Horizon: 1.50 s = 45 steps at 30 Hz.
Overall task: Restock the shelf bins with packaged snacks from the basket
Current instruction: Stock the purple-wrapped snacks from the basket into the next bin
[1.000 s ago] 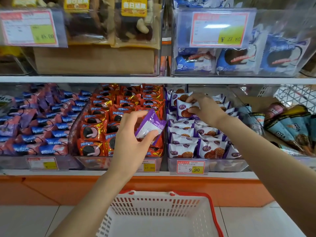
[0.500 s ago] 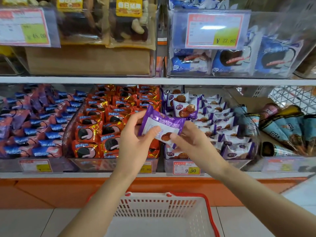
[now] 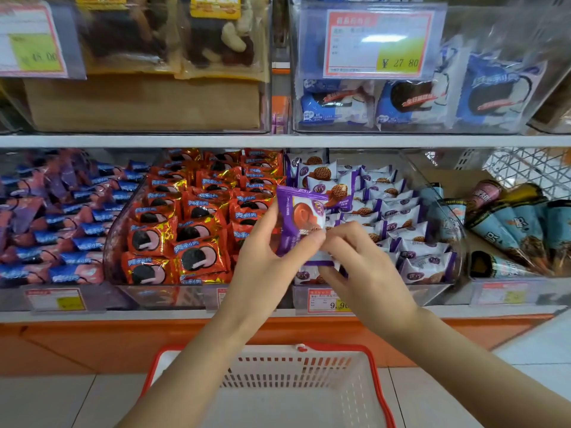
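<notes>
A purple and white snack packet (image 3: pixel 301 216) stands upright in front of the lower shelf, between both hands. My left hand (image 3: pixel 265 257) pinches its left side and lower edge. My right hand (image 3: pixel 358 267) grips the packet's bottom right corner with curled fingers. Just behind the packet is the clear bin of matching purple waffle packets (image 3: pixel 395 217), with a 9.90 price tag on its front. The white basket with a red rim (image 3: pixel 296 369) sits on the floor below my arms; its visible inside shows no packets.
Left of that bin stand a bin of red-gold cookie packets (image 3: pixel 197 223) and one of blue-pink packets (image 3: pixel 61 223). Cone snacks (image 3: pixel 519 223) fill the bin at the right. The upper shelf holds blue cookie packs (image 3: pixel 417 100) and nut bags (image 3: pixel 173 35).
My right hand left the purple bin and came to the packet in my left hand. Both hands now hold it, turned more upright and nearer the purple bin.
</notes>
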### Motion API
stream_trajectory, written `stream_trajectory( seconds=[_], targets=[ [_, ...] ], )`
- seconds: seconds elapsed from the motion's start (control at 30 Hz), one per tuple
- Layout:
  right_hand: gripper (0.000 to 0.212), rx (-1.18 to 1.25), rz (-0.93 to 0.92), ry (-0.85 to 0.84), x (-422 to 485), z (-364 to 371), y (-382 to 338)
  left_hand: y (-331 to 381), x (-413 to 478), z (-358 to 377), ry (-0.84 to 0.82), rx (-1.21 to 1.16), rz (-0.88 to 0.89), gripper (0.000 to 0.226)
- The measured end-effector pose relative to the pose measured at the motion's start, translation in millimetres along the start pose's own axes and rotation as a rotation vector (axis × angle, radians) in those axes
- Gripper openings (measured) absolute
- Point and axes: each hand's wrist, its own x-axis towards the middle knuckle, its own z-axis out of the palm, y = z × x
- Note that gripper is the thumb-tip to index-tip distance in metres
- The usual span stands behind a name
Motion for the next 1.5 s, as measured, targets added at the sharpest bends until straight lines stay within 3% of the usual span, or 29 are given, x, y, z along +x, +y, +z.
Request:
stream_trajectory(
  seconds=[0.1, 0.17, 0.27, 0.33, 0.43, 0.57, 0.7, 0.8, 0.87, 0.97, 1.03, 1.13, 1.23, 1.33, 1.43, 1.5],
  targets=[
    [0.034, 0.055, 0.025, -0.126, -5.0, -0.2, 0.1, -3.0, 6.3, -5.6, 0.11, 0.15, 0.025, 0.048],
    [0.036, 0.232, 0.233, -0.124, -2.7, -7.1, -5.3, -4.6, 9.4, -12.1, 0.112, 0.205, 0.012, 0.057],
    [0.045, 0.48, 0.559, 0.011, 9.7, -15.0, -8.5, -7.2, 11.4, -18.0, 0.087, 0.202, -0.025, 0.068],
    [0.052, 0.611, 0.718, 0.005, 18.2, -17.9, -7.9, -8.7, 11.8, -17.9, 0.098, 0.189, -0.031, 0.064],
    [0.044, 0.828, 0.885, -0.124, 21.0, -15.8, -8.2, -9.6, 10.8, -8.3, 0.174, 0.127, 0.019, 0.045],
    [0.026, 1.008, 0.926, -0.135, 15.6, -11.9, -10.6, -16.1, 9.3, 7.4, 0.235, 0.121, 0.11, 0.03],
    [0.021, 0.884, 0.914, -0.056, 10.5, -23.0, 8.4, -32.6, 16.7, 3.8, 0.135, 0.458, 0.219, 0.026],
    [0.029, 0.566, 0.858, -0.026, 19.0, -30.6, 39.9, -47.9, 30.4, -5.7, 0.093, 0.996, 0.365, 0.049],
    [0.031, 0.414, 0.802, -0.079, 30.8, -31.4, 59.9, -56.3, 37.5, -10.9, -0.002, 1.159, 0.343, 0.056],
    [0.033, 0.262, 0.697, -0.296, 46.5, -20.4, 81.0, -67.2, 39.9, -11.9, -0.03, 1.198, 0.341, 0.053],
    [0.035, 0.23, 0.689, -0.334, 54.0, -10.6, 89.0, -68.0, 41.0, -11.9, -0.01, 1.169, 0.355, 0.051],
    [0.066, 0.245, 0.829, -0.232, 63.3, -1.8, 91.0, -63.9, 49.3, -18.9, 0.035, 1.204, 0.391, 0.052],
    [0.087, 0.424, 1.034, -0.281, 66.8, 7.3, 84.6, -62.1, 62.2, -27.9, 0.04, 1.24, 0.345, 0.06],
    [0.075, 0.485, 1.082, -0.33, 70.6, 25.7, 72.9, -67.8, 68.3, -30.8, 0.049, 1.185, 0.336, 0.064],
    [0.051, 0.441, 1.046, -0.262, 82.2, 46.9, 56.5, -69.3, 68.1, -32.1, 0.076, 1.063, 0.333, 0.055],
    [0.05, 0.47, 1.061, -0.243, 85.5, 55.4, 53.6, -70.1, 68.1, -32.5, 0.101, 1.0, 0.326, 0.051]
  ],
)
